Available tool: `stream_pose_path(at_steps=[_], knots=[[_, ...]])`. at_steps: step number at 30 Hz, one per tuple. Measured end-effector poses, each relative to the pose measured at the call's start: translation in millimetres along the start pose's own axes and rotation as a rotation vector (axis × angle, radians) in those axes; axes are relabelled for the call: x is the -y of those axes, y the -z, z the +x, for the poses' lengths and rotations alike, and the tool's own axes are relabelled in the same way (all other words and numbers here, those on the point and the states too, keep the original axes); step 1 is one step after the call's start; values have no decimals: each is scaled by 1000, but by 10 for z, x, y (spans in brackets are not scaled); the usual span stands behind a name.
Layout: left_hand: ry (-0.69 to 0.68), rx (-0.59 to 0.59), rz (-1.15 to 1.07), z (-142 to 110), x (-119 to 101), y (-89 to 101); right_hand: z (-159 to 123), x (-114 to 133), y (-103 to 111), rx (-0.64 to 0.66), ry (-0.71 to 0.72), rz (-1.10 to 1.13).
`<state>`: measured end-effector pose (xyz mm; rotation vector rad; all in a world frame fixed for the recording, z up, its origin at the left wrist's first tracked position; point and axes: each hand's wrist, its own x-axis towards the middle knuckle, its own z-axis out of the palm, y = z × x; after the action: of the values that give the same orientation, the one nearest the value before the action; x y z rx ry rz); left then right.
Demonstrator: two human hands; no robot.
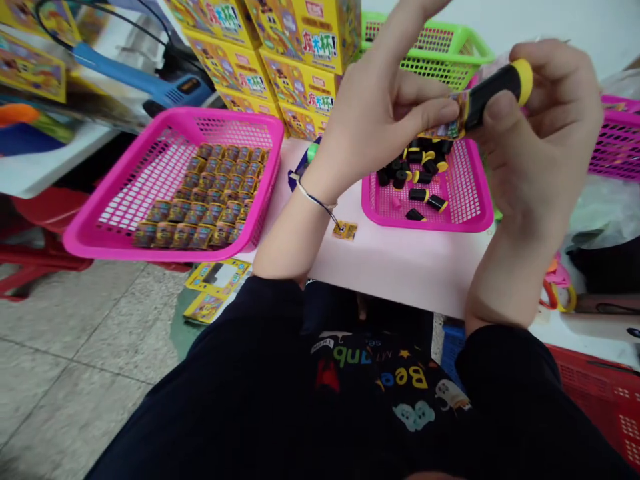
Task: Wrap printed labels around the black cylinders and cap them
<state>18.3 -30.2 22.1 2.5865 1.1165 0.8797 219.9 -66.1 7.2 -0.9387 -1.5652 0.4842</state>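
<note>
My right hand (550,127) grips a small black cylinder with a yellow end (493,93), tilted in the air above the table. My left hand (373,110) pinches a colourful printed label (451,123) at the cylinder's other end, between thumb and fingers. How far the label wraps round it is hidden by my fingers. Below sits a pink basket (427,221) with several loose black pieces (419,195) with yellow ends. Left of my left forearm, a larger pink basket (270,167) holds rows of label-wrapped pieces (200,200).
Yellow printed boxes (300,67) are stacked at the back, beside a green basket (450,47). A blue-handled tool (145,77) lies at the upper left. One small printed card (345,230) rests on the pink-white tabletop (400,263). Another pink basket (617,140) stands far right.
</note>
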Motion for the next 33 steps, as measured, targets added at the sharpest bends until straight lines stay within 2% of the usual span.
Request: stream_pose_path(at_steps=[3, 5, 9, 12, 15, 19, 21, 26, 33], knots=[[-137, 19, 61, -48, 53, 44, 39, -96, -6, 27, 99, 80], [-254, -24, 44, -71, 124, 78, 75, -165, -2, 34, 162, 149], [-422, -267, -370, -41, 295, 42, 125, -288, 26, 52, 181, 176], [-415, -309, -576, 50, 425, -92, 144, -368, 40, 62, 224, 184], [-338, -288, -609, 152, 542, -224, 160, -427, 23, 31, 199, 208], [-247, -319, -664, 226, 643, -314, 178, -489, -50, -24, 179, 215], [-269, -349, -688, 238, 670, -336, 186, -517, -88, -37, 186, 227], [-473, -360, -713, 231, 678, -363, 170, -530, -109, -43, 220, 223], [-432, -336, -737, 216, 664, -342, 133, -509, -136, -30, 236, 240]])
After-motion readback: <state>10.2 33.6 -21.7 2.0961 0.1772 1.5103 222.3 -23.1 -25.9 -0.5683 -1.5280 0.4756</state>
